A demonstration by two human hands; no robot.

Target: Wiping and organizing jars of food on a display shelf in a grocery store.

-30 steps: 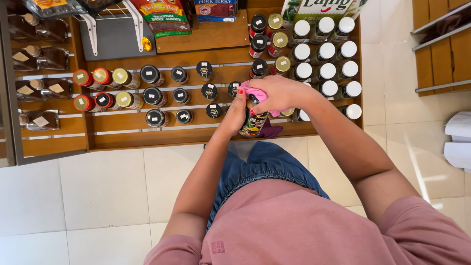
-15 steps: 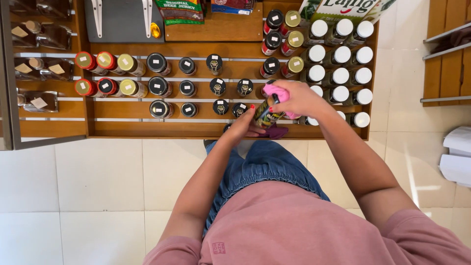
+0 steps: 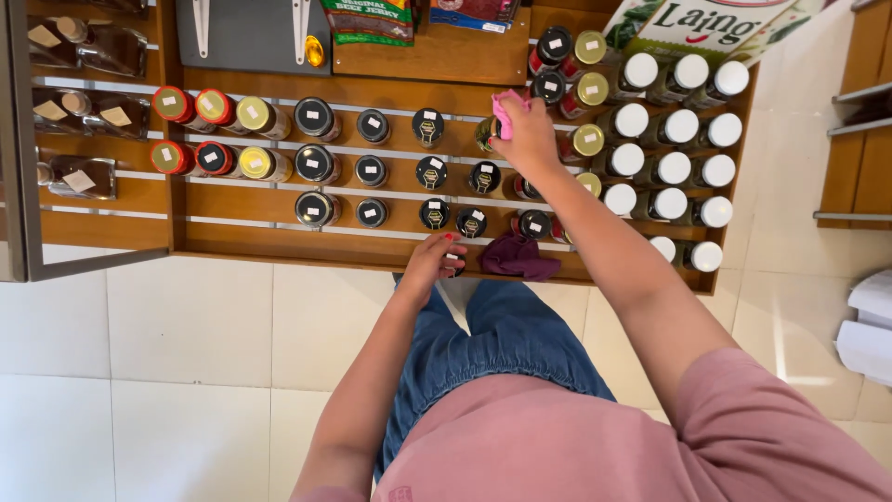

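Pink cloth (image 3: pixel 506 110) — right hand (image 3: pixel 528 139)

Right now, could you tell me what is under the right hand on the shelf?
The right hand presses a pink cloth onto a jar. Only the jar's edge shows; its lid and label are covered by the hand and cloth.

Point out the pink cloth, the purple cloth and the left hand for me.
pink cloth (image 3: pixel 505 105), head view, on the bunched part above the fingers.
purple cloth (image 3: pixel 518 257), head view, its middle fold.
left hand (image 3: pixel 431 260), head view, back of hand.
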